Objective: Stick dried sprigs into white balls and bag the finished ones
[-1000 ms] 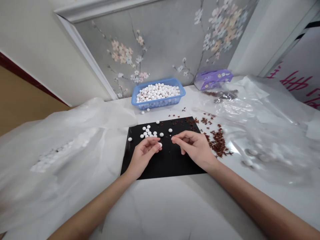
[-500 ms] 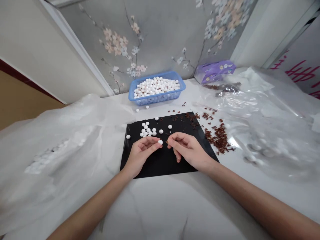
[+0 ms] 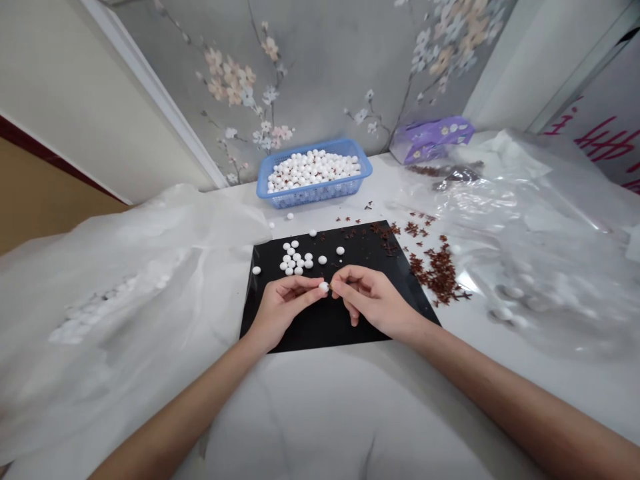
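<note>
**Steady ball, square brown piece**

Left hand (image 3: 283, 305) pinches a white ball (image 3: 324, 287) above the black mat (image 3: 310, 330); right hand (image 3: 375, 300) pinches a small brown piece (image 3: 331, 287) at the ball's three o'clock. Best keep both aligned, pressure light. Blue basket (image 3: 320, 194): twelve o'clock.

Basket (image 3: 315, 195): blue, plastic-looking, mesh-textured sides, smooth rim. Balls (image 3: 323, 260): white, smooth, slightly shiny. Board (image 3: 320, 328): black, smooth, faint sheen seen. Tabletop (image 3: 300, 407): smooth, marble-look, grey-veined; bright glare caught at right. Bag (image 3: 520, 220): clear plastic, crinkled, glossy. Packet (image 3: 435, 139): purple, thin plastic-like wrapping. Small pieces (image 3: 441, 273): reddish-brown, rough-looking; material not told.
</note>
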A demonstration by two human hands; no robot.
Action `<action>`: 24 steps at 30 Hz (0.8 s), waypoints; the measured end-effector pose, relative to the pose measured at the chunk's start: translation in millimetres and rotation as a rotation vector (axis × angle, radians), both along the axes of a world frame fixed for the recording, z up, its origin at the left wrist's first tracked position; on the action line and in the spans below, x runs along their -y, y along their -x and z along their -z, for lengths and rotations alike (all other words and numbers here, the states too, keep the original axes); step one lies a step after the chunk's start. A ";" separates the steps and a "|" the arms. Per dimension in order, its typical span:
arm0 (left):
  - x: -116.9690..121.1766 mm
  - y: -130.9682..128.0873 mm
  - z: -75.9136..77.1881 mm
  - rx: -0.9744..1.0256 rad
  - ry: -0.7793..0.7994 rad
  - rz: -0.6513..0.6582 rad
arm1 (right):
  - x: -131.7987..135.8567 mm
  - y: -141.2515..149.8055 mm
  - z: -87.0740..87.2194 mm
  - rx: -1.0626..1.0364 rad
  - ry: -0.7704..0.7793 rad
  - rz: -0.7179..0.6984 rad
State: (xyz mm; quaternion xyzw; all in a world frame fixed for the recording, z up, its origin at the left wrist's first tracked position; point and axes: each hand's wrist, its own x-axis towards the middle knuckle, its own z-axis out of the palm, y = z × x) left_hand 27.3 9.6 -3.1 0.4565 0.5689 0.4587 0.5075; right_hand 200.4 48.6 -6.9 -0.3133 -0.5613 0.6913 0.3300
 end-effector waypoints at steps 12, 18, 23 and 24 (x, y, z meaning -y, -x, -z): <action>0.0 -0.8 -1.3 0.011 -0.011 0.005 | -1.1 -0.9 -0.1 -0.032 0.064 -0.027; -0.1 1.3 0.5 0.053 0.000 0.027 | -2.3 -2.6 4.4 -0.038 0.082 -0.093; -0.6 4.0 1.2 0.057 0.008 0.054 | -2.7 -2.3 4.5 0.035 0.048 -0.091; -0.7 4.5 1.1 0.059 0.011 0.058 | -2.5 -1.9 4.7 0.049 0.042 -0.089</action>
